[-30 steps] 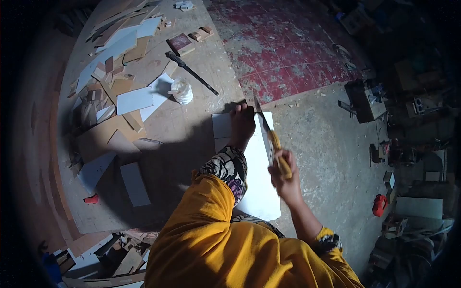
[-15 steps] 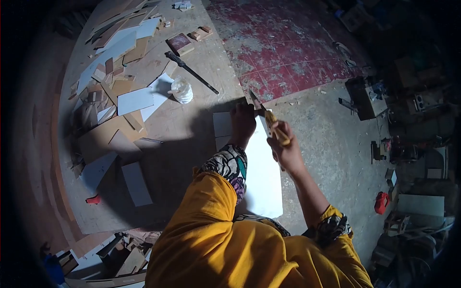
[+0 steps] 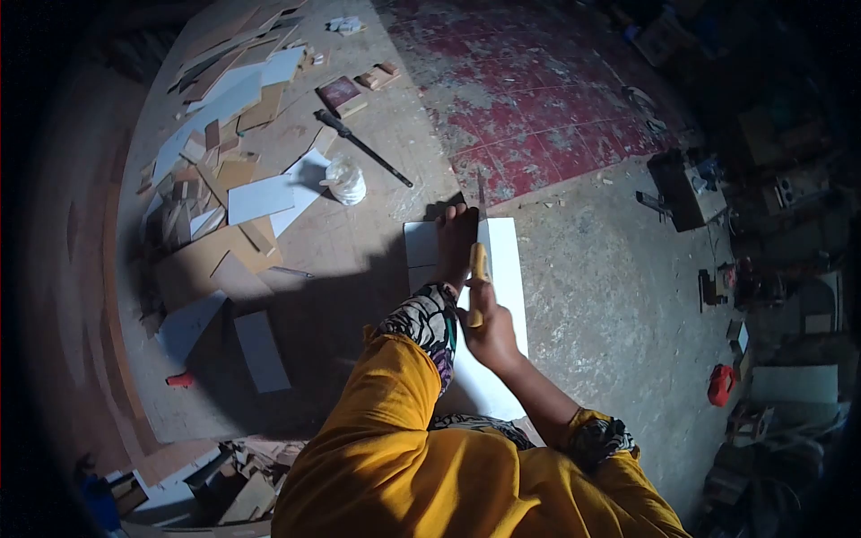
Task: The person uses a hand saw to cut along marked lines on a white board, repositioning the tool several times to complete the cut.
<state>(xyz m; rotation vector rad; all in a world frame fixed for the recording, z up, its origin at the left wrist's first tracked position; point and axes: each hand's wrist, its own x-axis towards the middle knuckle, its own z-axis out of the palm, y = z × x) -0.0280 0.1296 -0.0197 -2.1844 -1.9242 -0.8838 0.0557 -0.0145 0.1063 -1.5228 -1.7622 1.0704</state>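
My right hand (image 3: 491, 334) is closed around the yellow handle of a handsaw (image 3: 479, 260). The thin blade points away from me, past the far end of a long white board (image 3: 502, 287) lying on the table. Just left of the blade, my left hand (image 3: 456, 238) grips the board at its far end, with the fingertips at the edge. A pencil-like line crosses the board to the left of that hand. My forearms cover part of the board, whose near end lies against my body.
Left of the board stand a jar of white stuff (image 3: 345, 182) and a long black tool (image 3: 363, 148). Offcuts (image 3: 260, 199) are heaped farther left, near a book-like dark red block (image 3: 342, 96). A red object (image 3: 721, 385) lies at the right.
My right hand has drawn the saw back toward me and left, and the blade has swung from slanting to nearly straight ahead. My left hand stays at the board's far end.
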